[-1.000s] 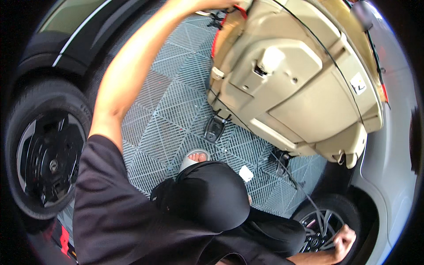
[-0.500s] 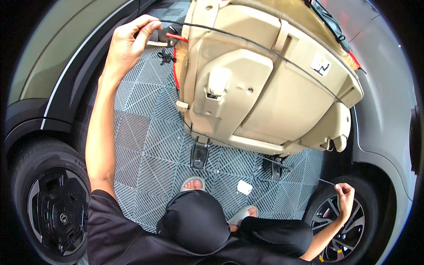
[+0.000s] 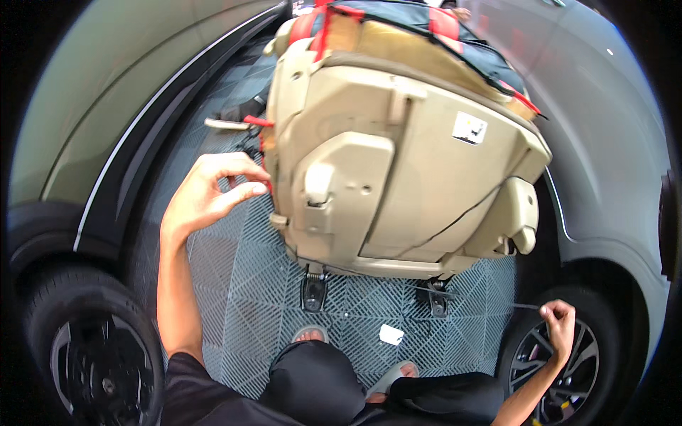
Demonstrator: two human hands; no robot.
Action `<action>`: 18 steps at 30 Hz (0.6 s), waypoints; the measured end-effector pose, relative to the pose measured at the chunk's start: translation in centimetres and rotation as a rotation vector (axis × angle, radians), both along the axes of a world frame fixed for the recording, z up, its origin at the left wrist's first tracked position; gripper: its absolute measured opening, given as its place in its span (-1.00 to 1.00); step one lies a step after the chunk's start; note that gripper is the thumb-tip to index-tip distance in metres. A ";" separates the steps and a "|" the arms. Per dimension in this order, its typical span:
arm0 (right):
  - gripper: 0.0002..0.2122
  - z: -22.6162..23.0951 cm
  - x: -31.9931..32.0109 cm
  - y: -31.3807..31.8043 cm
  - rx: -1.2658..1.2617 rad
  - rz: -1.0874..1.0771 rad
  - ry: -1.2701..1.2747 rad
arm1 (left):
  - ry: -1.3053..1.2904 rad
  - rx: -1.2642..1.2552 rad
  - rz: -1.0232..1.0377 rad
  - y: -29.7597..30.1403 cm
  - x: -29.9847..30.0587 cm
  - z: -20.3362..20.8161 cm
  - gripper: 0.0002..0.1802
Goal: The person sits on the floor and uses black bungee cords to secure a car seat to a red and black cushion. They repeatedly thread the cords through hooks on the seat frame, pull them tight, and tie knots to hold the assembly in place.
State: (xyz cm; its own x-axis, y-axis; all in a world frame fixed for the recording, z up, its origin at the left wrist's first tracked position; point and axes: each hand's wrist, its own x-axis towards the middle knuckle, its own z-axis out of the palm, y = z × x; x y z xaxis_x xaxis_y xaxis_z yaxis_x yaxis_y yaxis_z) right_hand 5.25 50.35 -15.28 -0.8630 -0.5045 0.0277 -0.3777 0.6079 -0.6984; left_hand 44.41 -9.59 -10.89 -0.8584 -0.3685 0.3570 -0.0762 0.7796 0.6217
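Observation:
A beige car seat (image 3: 440, 184) with a hard plastic back stands before me. A thin dark cord (image 3: 465, 213) lies slack across the lower part of that back. At the seat's left side is my left hand (image 3: 213, 192), thumb and fingers apart with nothing visible between them, close to the red trim on the edge. Out to the right, my right hand (image 3: 560, 326) is pinched closed on the end of a thin cord (image 3: 526, 307). Whether both cord pieces are one length, I cannot tell.
Two black seat feet (image 3: 313, 291) rest on grey grid floor tiles (image 3: 241, 312). A small white card-like piece (image 3: 391, 334) lies near my sandalled feet. A dark green car (image 3: 78, 135) flanks me on the left, a grey car (image 3: 604, 170) on the right.
My left hand has let go of the cord and come down beside the seat. The cord, stretched across the seat back earlier, has dropped lower. My right hand keeps its pinch.

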 end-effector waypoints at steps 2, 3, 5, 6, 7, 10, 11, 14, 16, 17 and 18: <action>-0.81 2.2 0.9 -0.9 0.047 -0.023 0.110 | 0.094 -0.004 -0.007 0.5 -1.8 -0.2 -0.82; -0.80 3.0 1.0 -1.3 0.044 -0.036 0.148 | 0.135 -0.004 -0.001 0.8 -2.5 -0.1 -0.84; -0.80 4.4 1.1 -2.0 -0.023 0.035 0.269 | 0.178 -0.037 -0.054 2.6 -4.8 1.0 -0.85; -0.81 5.0 1.3 -2.3 -0.054 0.046 0.324 | 0.189 -0.046 -0.079 3.9 -5.9 1.5 -0.86; -0.83 6.0 1.9 -3.0 -0.073 0.053 0.333 | 0.225 -0.129 -0.105 4.9 -7.0 1.8 -0.84; -0.88 8.6 3.4 -4.0 -0.063 0.127 0.396 | 0.374 -0.333 -0.165 5.3 -10.2 1.0 -0.81; -0.90 9.3 4.4 -4.4 -0.029 0.133 0.490 | 0.396 -0.375 -0.142 5.2 -10.7 0.7 -0.80; -0.97 10.5 5.4 -3.6 -0.013 0.194 0.605 | 0.522 -0.421 -0.076 4.5 -11.3 0.5 -0.81; -0.97 10.0 5.4 -2.1 -0.033 0.204 0.608 | 0.548 -0.297 0.056 4.3 -10.6 0.0 -0.80; -0.97 9.8 5.2 -1.8 -0.009 0.194 0.594 | 0.575 -0.284 0.091 3.8 -9.9 -0.4 -0.78; -0.97 9.6 4.9 -1.4 0.021 0.178 0.588 | 0.549 -0.216 0.150 3.6 -9.2 -1.0 -0.78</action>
